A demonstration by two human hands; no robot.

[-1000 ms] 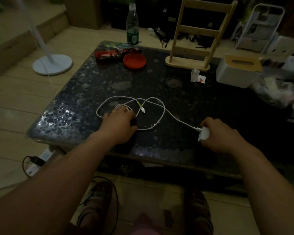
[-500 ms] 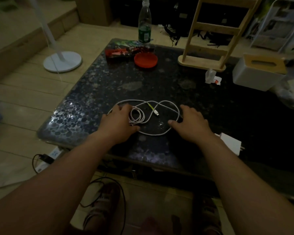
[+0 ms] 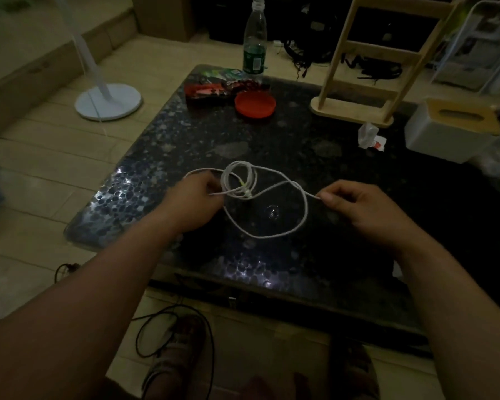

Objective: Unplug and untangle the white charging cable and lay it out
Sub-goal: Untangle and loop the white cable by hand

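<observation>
The white charging cable (image 3: pixel 267 234) lies in loops on the dark speckled table (image 3: pixel 315 157), with a small coil and a plug end with a yellow mark near its middle. My left hand (image 3: pixel 195 197) pinches the cable at the left of the coil. Over on the right, my right hand (image 3: pixel 355 204) pinches another stretch between thumb and fingers. A wide loop sags between both hands. The white charger block is not in view now.
At the table's far side stand a red lid (image 3: pixel 255 104), a snack packet (image 3: pixel 214 88), a plastic bottle (image 3: pixel 254 51), a wooden rack (image 3: pixel 367 67) and a white tissue box (image 3: pixel 451 131). A crumpled wrapper (image 3: pixel 370 137) lies near the rack. A fan base (image 3: pixel 109 101) stands on the floor at left.
My right hand let go of the charger block, moved left to the cable and now pinches it. Both hands have lifted parts of the cable. The camera has tipped closer.
</observation>
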